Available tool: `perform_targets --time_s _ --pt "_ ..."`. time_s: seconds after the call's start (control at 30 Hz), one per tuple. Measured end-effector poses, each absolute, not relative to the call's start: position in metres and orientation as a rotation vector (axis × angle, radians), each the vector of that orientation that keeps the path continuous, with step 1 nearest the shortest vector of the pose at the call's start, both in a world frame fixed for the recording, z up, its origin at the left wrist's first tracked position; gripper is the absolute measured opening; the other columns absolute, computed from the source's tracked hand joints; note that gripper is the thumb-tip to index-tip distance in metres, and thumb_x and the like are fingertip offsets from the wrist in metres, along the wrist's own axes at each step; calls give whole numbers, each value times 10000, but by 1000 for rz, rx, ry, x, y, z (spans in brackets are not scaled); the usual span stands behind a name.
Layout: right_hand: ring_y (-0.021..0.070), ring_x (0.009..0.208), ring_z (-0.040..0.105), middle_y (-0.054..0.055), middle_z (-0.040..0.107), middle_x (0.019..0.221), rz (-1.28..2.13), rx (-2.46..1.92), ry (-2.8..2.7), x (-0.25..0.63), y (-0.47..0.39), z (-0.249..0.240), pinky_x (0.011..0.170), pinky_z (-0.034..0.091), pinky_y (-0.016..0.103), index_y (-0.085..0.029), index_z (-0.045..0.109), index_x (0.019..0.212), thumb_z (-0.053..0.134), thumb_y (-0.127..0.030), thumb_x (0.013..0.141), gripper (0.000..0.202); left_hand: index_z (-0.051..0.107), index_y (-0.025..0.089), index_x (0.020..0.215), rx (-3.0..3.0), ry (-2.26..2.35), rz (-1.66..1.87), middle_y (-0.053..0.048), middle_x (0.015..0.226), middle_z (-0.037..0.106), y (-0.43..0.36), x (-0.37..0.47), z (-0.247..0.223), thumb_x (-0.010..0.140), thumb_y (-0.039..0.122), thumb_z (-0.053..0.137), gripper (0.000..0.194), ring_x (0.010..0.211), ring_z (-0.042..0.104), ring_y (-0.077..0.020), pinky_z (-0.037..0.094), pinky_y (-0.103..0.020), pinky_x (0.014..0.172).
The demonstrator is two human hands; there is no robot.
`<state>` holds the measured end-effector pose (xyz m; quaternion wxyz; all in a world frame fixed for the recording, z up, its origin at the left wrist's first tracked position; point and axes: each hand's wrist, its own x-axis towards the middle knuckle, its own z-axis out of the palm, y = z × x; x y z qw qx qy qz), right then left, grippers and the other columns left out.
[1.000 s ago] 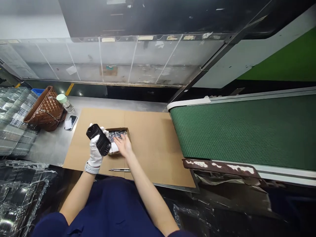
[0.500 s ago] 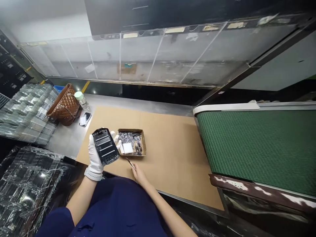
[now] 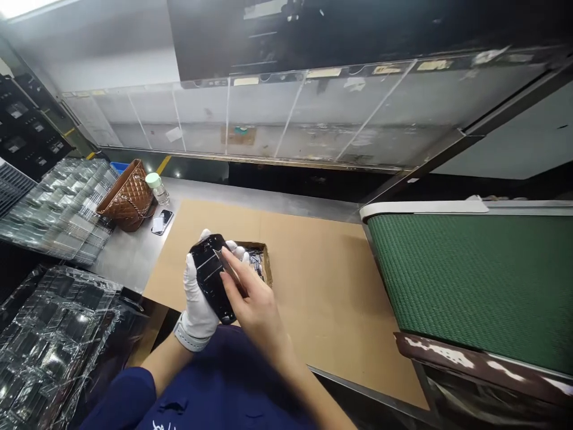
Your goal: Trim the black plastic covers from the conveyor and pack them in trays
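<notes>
Conveyor, one: green belt [image 3: 483,280], at the person's right, its end beside the bench.

Sheet, one: brown cardboard [image 3: 331,286], laid flat over the metal bench [image 3: 120,257], perhaps to spare parts from scratches.

Stack, one: film-wrapped black pieces [image 3: 54,334], at the person's left; the wrap likely keeps them together.

Handbag, one: brown, quilted [image 3: 129,203], standing at the bench's left end, off the cardboard and apart from the work.

Carton, one: shallow open box [image 3: 267,263] on the cardboard, partly behind the hands; small metallic pieces [image 3: 256,257] inside, within easy reach.

Casing, one: black shell [image 3: 208,272], raised above the cardboard in the gloved left hand [image 3: 199,307]. Thumb along one side, fingers curled round the other: a cradle that, I judge, steadies it and leaves the ribbed inner face open to view.

Bottle, one: clear, pale green cap [image 3: 159,190], upright beside the bag.

Phone, one: dark [image 3: 168,218], lying flat near the bottle.

Tool, one: slim and pointed [image 3: 218,255], tweezers or a blade, hard to tell from here. The bare right hand [image 3: 259,304] holds it in narrowed fingers over the inner face, a pinch suited to fine control.
</notes>
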<state>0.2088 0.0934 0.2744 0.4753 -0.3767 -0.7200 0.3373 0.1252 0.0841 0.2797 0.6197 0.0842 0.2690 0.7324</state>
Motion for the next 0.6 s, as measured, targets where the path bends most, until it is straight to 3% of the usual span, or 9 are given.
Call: perform_targets --time_s 0.4,0.6 --pt "200 1033 630 40 673 1109 757 -927 -1812 211 100 278 894 527 340 -284 498 1319 457 -233 924 401 476 280 1322 291 646 1725 -60 1162 625 83 132 283 809 597 482 603 1133 553 -276 397 -462 1018" --pt "173 950 648 39 683 1057 783 -901 -1848 213 103 277 849 534 298 -273 525 1290 465 -220 915 383 524 285 1276 226 636 1735 -25 1216 613 87 131 278 821 548 511 525 1187 520 -240 361 -395 1069"
